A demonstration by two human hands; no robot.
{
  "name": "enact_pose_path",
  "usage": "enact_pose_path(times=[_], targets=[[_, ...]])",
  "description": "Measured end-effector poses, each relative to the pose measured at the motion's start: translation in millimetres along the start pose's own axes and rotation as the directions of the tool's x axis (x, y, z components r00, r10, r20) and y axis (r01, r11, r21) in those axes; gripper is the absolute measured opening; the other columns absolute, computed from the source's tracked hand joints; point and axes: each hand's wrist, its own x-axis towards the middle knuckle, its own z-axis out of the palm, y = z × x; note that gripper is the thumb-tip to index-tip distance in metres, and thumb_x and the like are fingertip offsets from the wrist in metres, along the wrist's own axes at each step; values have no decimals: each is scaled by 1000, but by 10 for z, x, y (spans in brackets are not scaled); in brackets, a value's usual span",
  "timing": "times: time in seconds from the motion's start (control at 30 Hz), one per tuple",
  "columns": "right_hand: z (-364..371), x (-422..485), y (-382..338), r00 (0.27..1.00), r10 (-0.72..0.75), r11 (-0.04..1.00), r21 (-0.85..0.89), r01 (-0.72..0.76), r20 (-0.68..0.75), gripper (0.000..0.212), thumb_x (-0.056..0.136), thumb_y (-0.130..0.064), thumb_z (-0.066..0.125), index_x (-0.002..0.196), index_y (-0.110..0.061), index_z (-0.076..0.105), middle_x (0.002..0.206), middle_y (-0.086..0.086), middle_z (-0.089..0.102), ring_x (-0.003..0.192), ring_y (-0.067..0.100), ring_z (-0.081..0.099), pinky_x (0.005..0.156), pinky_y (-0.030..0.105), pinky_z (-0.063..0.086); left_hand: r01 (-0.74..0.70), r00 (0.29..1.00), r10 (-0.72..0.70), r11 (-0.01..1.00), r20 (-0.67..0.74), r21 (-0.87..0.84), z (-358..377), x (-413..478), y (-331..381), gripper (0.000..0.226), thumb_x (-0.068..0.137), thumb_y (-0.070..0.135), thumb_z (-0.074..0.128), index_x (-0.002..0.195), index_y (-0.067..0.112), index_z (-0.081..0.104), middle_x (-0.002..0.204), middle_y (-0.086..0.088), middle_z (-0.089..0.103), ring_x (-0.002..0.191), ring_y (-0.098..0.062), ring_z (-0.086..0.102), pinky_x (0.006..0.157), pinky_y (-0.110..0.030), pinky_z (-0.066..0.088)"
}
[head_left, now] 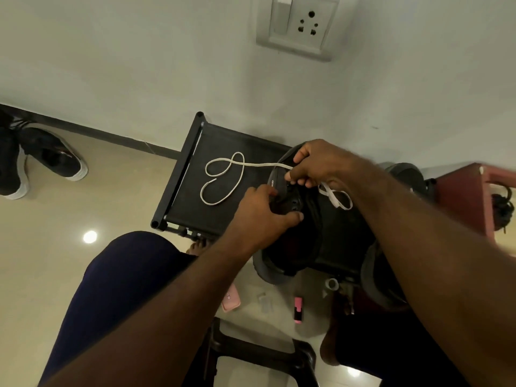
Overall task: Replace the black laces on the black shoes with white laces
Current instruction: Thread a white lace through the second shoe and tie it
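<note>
Shoe being laced: the black shoe (296,236) sits on the right half of a black rack top (223,141), heel end hanging off the near edge toward the camera.
Left hand (262,210): clamped around the shoe's eyelet area, thumb on the near side, fingers curled over the top, so it's holding the shoe steady.
Right hand (315,163): fingers pinched closed on the white lace (223,180) right at the tongue.
Lace layout: one long end trails left from the pinch and lies in a loose loop on the rack; a shorter bit curls out on the right side of the shoe, under the right wrist.
In the way: both forearms cover a lot; the right one hides most of a second dark shoe (374,277) at the rack's right edge.
Around: another pair of shoes (53,157) on the floor far left, wall socket (298,23) above, red stand (472,196) on the right, pink bits (231,300) on the floor below.
</note>
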Motion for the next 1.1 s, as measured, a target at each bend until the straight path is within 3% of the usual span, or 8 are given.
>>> enact_pose_path(times=[0.3, 0.43, 0.5, 0.63, 0.77, 0.87, 0.97, 1.1], targets=[[166, -4, -65, 982, 106, 994, -13, -110, -158, 21, 85, -5, 76, 71, -1, 60, 67, 13, 63, 53, 17, 58, 54, 24, 55, -131, 961, 119, 991, -248, -35, 246, -243, -141, 38, 80, 22, 69, 116, 18, 60, 105, 9, 42, 107, -15, 45, 88, -21, 37], [200, -36, -60, 982, -38, 961, -278, -16, -187, 10, 91, -9, 66, 85, -1, 69, 70, 8, 65, 59, 18, 62, 57, 28, 55, -163, 952, 151, 986, -264, -24, 227, -206, -180, 36, 77, 27, 70, 111, 17, 60, 102, 7, 44, 103, -15, 46, 83, -21, 34], [209, -104, -88, 975, -178, 854, -513, 88, -129, 16, 92, -8, 59, 97, -3, 73, 88, 10, 72, 81, 24, 69, 76, 35, 57, -175, 954, 148, 981, -259, -85, 210, -206, -168, 33, 78, 33, 67, 107, 17, 62, 100, 4, 47, 98, -14, 49, 82, -25, 38], [255, -228, -63, 965, -261, 734, -657, 173, -37, 22, 93, -4, 59, 107, -11, 73, 109, 8, 71, 101, 21, 64, 93, 30, 51, -66, 949, -36, 949, -313, -308, 126, -111, -111, 21, 86, 31, 57, 89, 14, 69, 89, -3, 63, 85, -19, 61, 81, -39, 52], [241, -424, 180, 849, -413, 827, -525, 200, -328, 31, 95, -7, 55, 123, -14, 67, 122, 7, 69, 115, 25, 61, 105, 36, 45, -34, 951, -17, 987, -309, -158, 80, 173, -15, 19, 90, 25, 60, 86, 12, 72, 83, -6, 71, 82, -23, 67, 76, -35, 53], [473, -724, 440, 768, -316, 948, -210, 238, -557, 37, 95, -18, 61, 132, -16, 59, 131, 1, 63, 122, 18, 56, 109, 33, 42, 1, 960, -43, 989, -278, -151, 68, 333, 59, 19, 88, 29, 64, 79, 15, 73, 81, -5, 72, 83, -22, 68, 75, -31, 53], [846, -912, 647, 812, -247, 962, -34, 270, -529, 50, 94, -23, 64, 142, -17, 48, 141, 1, 54, 129, 15, 50, 113, 35, 39, 44, 971, -68, 993, -230, -111, 68, 420, 128, 30, 78, 43, 70, 65, 16, 67, 68, -3, 66, 74, -24, 67, 65, -29, 48], [1014, -915, 731, 827, -257, 958, -20, 286, -500, 52, 99, -24, 55, 149, -22, 39, 147, -3, 48, 135, 13, 44, 115, 32, 35, 108, 982, -107, 994, -154, -4, 25, 452, 239, 38, 68, 45, 75, 86, 11, 69, 84, -7, 70, 80, -25, 67, 69, -33, 54]])
